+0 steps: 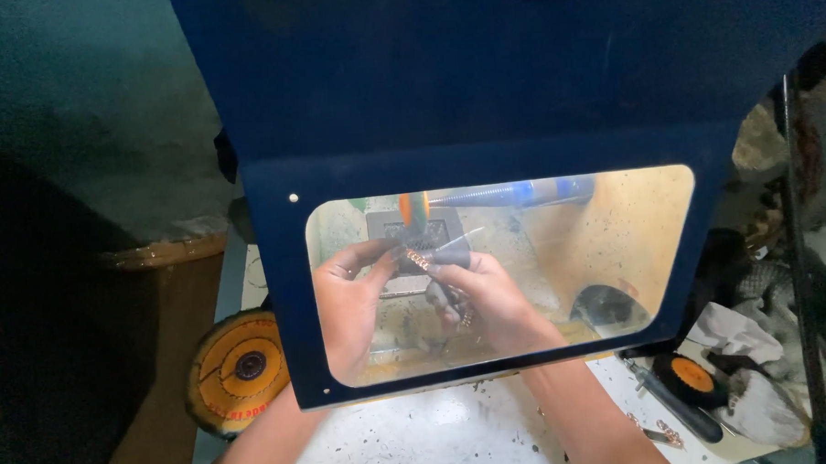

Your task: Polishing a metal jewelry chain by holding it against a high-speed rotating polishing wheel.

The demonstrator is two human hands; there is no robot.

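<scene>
Both hands (351, 298) (484, 294) pinch chain (423, 261), axis diag, upper-L to lower-R

No packages, labels, signs or screens are in view.

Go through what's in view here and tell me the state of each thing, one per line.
Left hand: behind the window, pinching the chain.
Right hand: behind the window, gripping the chain.
Chain: stretched between both hands, just below the small wheel.
Small wheel: blurred, spin cannot be told.
Blue hood: down over the hands.
Yellow disc: lying idle outside.
</scene>
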